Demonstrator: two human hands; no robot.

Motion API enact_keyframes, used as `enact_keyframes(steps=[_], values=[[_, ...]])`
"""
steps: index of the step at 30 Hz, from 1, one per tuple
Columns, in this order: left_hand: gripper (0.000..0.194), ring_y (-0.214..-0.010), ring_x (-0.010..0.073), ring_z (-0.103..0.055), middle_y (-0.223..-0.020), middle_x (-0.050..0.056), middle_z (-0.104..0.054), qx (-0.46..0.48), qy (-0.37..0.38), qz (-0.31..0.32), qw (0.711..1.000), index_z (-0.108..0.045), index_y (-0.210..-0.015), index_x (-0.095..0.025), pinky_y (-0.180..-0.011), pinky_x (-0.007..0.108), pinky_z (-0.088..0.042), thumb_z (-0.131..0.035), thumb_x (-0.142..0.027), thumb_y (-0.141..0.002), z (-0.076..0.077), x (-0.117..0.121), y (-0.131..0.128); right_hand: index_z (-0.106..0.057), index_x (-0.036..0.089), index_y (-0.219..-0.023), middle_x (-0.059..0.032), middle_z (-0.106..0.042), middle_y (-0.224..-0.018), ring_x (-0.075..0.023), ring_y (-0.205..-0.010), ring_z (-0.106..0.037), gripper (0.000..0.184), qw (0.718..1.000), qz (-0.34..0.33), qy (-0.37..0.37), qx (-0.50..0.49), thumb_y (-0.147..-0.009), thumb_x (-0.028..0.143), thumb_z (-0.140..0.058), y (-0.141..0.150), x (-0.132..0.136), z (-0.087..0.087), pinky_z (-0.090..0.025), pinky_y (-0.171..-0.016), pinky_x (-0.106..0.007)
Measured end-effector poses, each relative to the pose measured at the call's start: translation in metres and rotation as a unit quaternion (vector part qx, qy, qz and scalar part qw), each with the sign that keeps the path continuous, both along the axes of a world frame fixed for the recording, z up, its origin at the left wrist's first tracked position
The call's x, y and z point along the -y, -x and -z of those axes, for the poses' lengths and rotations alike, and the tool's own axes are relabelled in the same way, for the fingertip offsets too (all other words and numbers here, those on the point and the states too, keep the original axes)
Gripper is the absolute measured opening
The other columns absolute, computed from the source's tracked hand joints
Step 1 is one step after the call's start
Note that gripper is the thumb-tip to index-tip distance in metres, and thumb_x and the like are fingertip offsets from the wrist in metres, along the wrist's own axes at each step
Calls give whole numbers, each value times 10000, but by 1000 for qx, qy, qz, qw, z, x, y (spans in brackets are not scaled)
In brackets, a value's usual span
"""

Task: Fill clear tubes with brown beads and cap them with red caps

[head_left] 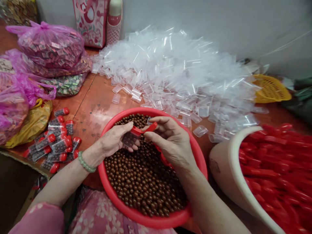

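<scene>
Above a red basin (156, 224) of small round brown balls (141, 175), my left hand (117, 138) is closed around a small clear plastic container (130, 139). Brown balls fill it and a red cap collar sits at its top. My right hand (174, 141) pinches the red flip lid (151, 127) between thumb and fingers, and the lid stands tilted open beside the container. Under the right palm another red piece (165, 160) shows in part; I cannot tell whether it is held. A bit of clear plastic shows at the right fingertips.
Clear empty containers (170, 71) are heaped against the wall. Filled red-capped containers (57, 139) lie at left near pink plastic bags (51, 45). A white bucket (225, 156) of red caps (278, 172) stands at right, a yellow basket (271, 88) behind it.
</scene>
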State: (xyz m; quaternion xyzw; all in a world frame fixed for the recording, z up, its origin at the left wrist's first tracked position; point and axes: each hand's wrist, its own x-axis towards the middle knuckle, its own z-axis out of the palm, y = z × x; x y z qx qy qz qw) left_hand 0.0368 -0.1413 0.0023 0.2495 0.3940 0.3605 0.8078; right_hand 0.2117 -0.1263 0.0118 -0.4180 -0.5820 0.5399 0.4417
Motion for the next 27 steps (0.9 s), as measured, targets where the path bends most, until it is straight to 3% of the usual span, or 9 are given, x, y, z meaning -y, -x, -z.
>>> enact_keyframes(steps=[2,5,8,11,14,17,22,27], values=[[444,-557,128,-644,-670,67,-684,3,3,0,1000,-648,-860,-96,-532,220,-497,-513,-516,-900,1,1,-1,-642,255,-960,36,-711,-813,-119,-704,-672,224,1000,25,-17,6,-764,263,-750,4,0,2,-560,-684,-248],[543,-588,125,-651,-693,69,-688,12,9,-3,1000,-658,-863,-97,-570,225,-512,-475,-608,-885,3,1,-3,-661,225,-1004,-24,-735,-940,-155,-829,-694,137,985,13,-128,113,-878,254,-617,6,0,4,-560,-777,-295],[634,-598,124,-647,-699,63,-688,41,23,5,999,-668,-861,-105,-574,225,-512,-418,-688,-861,6,2,-4,-615,193,-1133,-80,-723,-1033,-194,-917,-689,234,935,-51,-258,237,-928,281,-542,6,1,4,-553,-824,-336],[612,-660,135,-667,-789,69,-715,71,35,-10,997,-672,-964,-124,-605,234,-520,-354,-644,-912,8,1,-6,-504,152,-1247,-145,-682,-1128,-259,-1013,-665,471,875,-100,-341,329,-877,423,-609,5,2,4,-549,-850,-395],[623,-696,151,-680,-846,98,-729,90,46,1,995,-662,-1064,-113,-641,256,-527,-258,-576,-965,9,1,-8,-451,93,-1260,-202,-656,-1121,-312,-1003,-656,647,818,-97,-383,419,-824,538,-627,8,5,6,-551,-793,-428],[604,-684,156,-676,-863,117,-734,87,51,17,995,-659,-1100,-93,-663,269,-525,-252,-525,-984,8,0,-9,-461,48,-1221,-208,-655,-1036,-304,-907,-657,669,776,-70,-402,481,-811,548,-628,14,8,9,-535,-712,-396],[529,-622,145,-659,-800,112,-732,47,58,-4,997,-690,-989,-78,-677,274,-520,-323,-459,-991,12,0,-10,-513,52,-1123,-148,-648,-891,-266,-795,-622,555,741,-45,-453,493,-816,509,-584,17,8,11,-483,-712,-377],[571,-564,148,-638,-675,97,-696,46,76,8,996,-691,-874,-75,-677,300,-530,-292,-466,-992,12,-2,-11,-532,93,-983,-80,-605,-726,-241,-685,-577,420,734,-37,-498,459,-828,483,-538,16,4,9,-438,-687,-376]])
